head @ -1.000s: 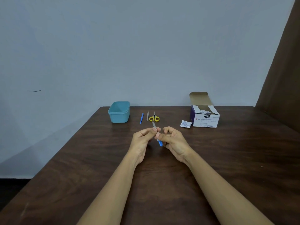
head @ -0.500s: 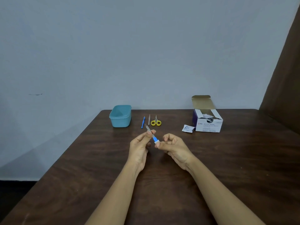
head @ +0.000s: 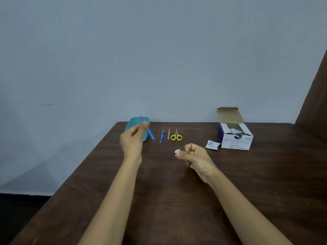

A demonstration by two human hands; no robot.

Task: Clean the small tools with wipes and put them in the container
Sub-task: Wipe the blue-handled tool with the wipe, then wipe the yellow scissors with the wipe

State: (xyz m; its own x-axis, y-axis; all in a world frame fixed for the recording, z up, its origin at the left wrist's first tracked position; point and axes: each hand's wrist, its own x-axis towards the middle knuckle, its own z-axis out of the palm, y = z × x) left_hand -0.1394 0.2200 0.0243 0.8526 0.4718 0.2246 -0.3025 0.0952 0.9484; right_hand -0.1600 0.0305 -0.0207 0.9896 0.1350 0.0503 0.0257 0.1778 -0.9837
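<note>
Far left of the dark wooden worktop: teal container, standing at the far edge, partly hidden by the left hand. Left hand raised in front of the container, slightly blurred, fingers and thumb pinching a blue-handled tool; its thin metal end points up and left over the container's rim, its blue handle slants down to the right. To the right, three tools lie side by side on the worktop, apart from each other: a small blue tool, a slim grey metal tool, yellow-handled scissors with blades pointing far. Nearer, right of centre, the right hand hangs above the worktop, fingers curled, thumb and forefinger pinching a small white wipe. Further right, a torn white sachet lies just beside an open box of alcohol swabs, lid flap up, sachets visible inside.
</note>
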